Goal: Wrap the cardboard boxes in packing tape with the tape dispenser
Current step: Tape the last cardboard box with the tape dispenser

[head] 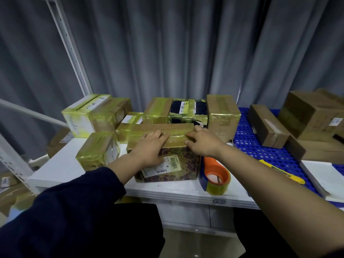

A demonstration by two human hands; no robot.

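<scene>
Tape dispenser (214,175), orange with a clear roll, lies on the white table (74,164) near its front edge, just beside the patterned cardboard box (173,164) at its 4 o'clock. On that box's taped top the left hand (150,146) lies flat, fingers released and pressing. The right hand (202,141) rests at the top front edge; whether it pinches or only presses, I cannot tell. Tape-wrapped boxes (221,112) crowd behind from 9 to 1 o'clock. Bare brown boxes (268,125) sit at 2 o'clock on a blue mat (247,138).
</scene>
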